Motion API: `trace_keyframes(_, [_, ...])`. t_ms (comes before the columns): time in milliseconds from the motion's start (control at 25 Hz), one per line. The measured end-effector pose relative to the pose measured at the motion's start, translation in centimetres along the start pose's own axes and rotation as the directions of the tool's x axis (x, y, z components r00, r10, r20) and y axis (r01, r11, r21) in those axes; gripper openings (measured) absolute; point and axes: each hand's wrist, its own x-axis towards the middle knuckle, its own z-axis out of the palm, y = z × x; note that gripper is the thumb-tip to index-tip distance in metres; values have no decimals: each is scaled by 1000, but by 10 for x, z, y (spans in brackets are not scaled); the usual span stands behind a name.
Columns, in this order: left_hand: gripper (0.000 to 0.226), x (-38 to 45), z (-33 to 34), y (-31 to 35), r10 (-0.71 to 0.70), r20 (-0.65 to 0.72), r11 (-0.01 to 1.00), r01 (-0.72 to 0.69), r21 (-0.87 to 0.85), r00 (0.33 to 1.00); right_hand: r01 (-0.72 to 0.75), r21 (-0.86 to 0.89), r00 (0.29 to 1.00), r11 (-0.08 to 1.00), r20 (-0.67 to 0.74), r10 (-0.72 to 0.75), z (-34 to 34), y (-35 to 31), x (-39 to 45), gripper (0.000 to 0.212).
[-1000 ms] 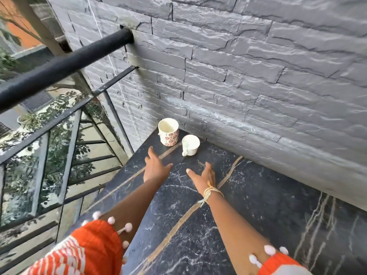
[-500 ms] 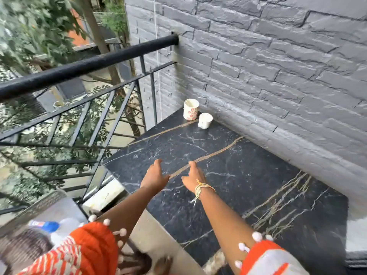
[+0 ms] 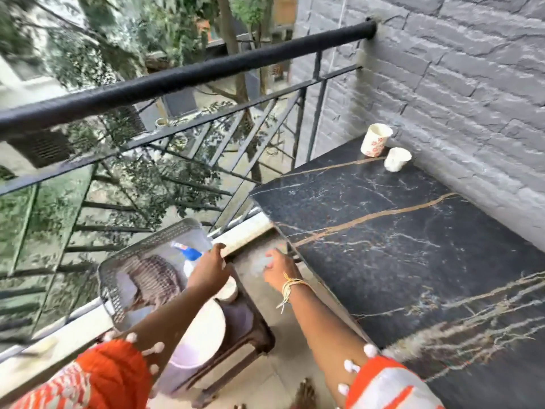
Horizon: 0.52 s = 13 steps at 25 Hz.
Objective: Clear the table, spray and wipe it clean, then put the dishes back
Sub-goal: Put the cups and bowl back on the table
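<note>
Above the basket (image 3: 141, 278), both hands are held loosely spread and empty; the spray bottle (image 3: 188, 255) could be knocked by the left hand (image 3: 211, 268), the right hand (image 3: 277, 268) hanging nearby.

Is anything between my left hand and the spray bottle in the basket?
Nothing visible. The left hand hovers open right beside the blue-capped spray bottle, which lies in the grey basket next to a folded cloth.

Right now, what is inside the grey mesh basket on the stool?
Inside the mesh basket lies a striped grey cloth and a spray bottle with a blue and orange top. The left hand and forearm cover the bottle's body and the basket's near corner.
</note>
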Motion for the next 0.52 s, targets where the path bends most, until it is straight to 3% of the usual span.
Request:
trace_keyframes(200, [45, -21, -14, -93, -147, 58, 989, 147, -7, 988, 59, -108, 988, 992, 149, -43, 88, -36, -1, 44])
trace_keyframes(360, [42, -41, 12, -143, -245, 117, 969, 238, 65, 962, 56, -198, 987, 979, 159, -24, 128, -31, 10, 47])
trace_keyframes(440, [43, -50, 30, -160, -373, 119, 928, 371, 42, 920, 7, -197, 993, 980, 113, 16, 145, -26, 25, 50])
trace_keyframes(520, [44, -57, 46, -176, -534, 141, 844, 534, 44, 833, -74, -163, 994, 984, 64, 86, 156, -23, 37, 56])
